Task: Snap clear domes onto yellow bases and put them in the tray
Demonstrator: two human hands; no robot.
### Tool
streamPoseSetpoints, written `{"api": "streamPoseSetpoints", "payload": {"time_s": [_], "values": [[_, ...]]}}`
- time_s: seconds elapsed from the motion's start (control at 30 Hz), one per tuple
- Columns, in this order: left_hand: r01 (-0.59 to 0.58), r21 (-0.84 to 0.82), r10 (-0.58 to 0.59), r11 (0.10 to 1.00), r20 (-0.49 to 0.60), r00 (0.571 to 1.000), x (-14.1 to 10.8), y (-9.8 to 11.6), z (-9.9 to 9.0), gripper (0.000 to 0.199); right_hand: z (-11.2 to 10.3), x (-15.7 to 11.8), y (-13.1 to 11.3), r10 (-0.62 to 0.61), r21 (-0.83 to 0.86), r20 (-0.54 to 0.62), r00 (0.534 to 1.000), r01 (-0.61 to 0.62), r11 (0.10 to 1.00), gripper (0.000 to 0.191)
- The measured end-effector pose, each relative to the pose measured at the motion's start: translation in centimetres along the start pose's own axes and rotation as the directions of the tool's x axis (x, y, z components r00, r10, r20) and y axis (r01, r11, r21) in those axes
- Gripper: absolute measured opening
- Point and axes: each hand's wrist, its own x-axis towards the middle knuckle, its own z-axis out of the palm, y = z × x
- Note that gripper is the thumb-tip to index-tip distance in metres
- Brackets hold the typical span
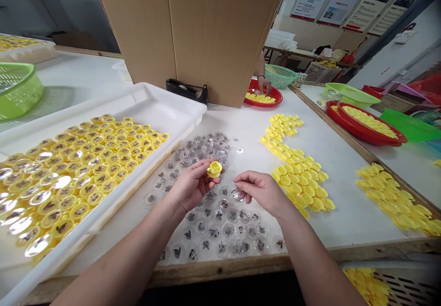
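Clear capsule [238, 194] partly concealed by right hand [263, 192]; co-worker's body [261, 69] obscured by cardboard partition [206, 35]; crate [406, 287] cut off by lower frame edge; capsule contents too small to be identified.

This is a small assembly workshop: long desks [347, 218] are carrying white trays [144, 92] and red basins [396, 137] of yellow plastic parts [299, 182] beside green baskets [17, 90], a co-worker's hand [264, 84] is working at a basin, and posters [344, 0] are hanging on the wall.
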Motion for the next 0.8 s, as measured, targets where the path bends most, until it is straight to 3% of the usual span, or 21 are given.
{"api": "streamPoseSetpoints", "payload": {"time_s": [0.13, 0.23, 0.27, 0.33, 0.4, 0.43, 0.53, 0.7, 0.8], "values": [[0.050, -0.023, -0.048, 0.999, 0.052, 0.998, -0.2, -0.5, 0.1, 0.023, -0.1, -0.7, -0.3, -0.024, 0.009, -0.056, 0.998, 0.025, 1.000, 0.014], [0.093, -0.037, -0.090, 0.995, 0.093, 0.992, -0.5, -0.8, 0.3, 0.026, 0.2, -1.1, -0.7, -0.090, -0.057, -0.235, 0.968, 0.079, 0.995, 0.014], [0.104, -0.039, -0.099, 0.994, 0.110, 0.989, -0.6, -0.9, 0.4, 0.027, 0.4, -1.1, -1.0, -0.146, -0.114, -0.321, 0.936, 0.114, 0.987, 0.014], [0.116, -0.041, -0.109, 0.992, 0.155, 0.982, -0.8, -1.2, 0.5, 0.028, 0.9, -1.1, -1.7, -0.335, -0.339, -0.451, 0.827, 0.188, 0.922, 0.012], [0.121, -0.048, -0.110, 0.992, 0.191, 0.976, -0.9, -1.5, 0.7, 0.027, 1.4, -0.9, -2.4, -0.524, -0.590, -0.435, 0.732, 0.208, 0.780, 0.016], [0.120, -0.053, -0.107, 0.991, 0.201, 0.974, -0.9, -1.6, 0.7, 0.026, 1.7, -0.9, -2.8, -0.578, -0.669, -0.388, 0.718, 0.212, 0.712, 0.020], [0.116, -0.076, -0.097, 0.990, 0.216, 0.972, -0.9, -2.0, 0.7, 0.023, 2.3, -1.1, -3.8, -0.602, -0.709, -0.237, 0.763, 0.288, 0.643, 0.025], [0.122, -0.099, -0.095, 0.988, 0.242, 0.965, -0.8, -2.4, 0.5, 0.018, 1.2, -2.0, -5.0, -0.503, -0.579, -0.022, 0.864, 0.400, 0.711, 0.030], [0.144, -0.086, -0.114, 0.986, 0.285, 0.952, -0.7, -2.6, 0.4, 0.015, 0.1, -2.1, -5.5, -0.442, -0.562, 0.104, 0.891, 0.419, 0.713, 0.034]]}}
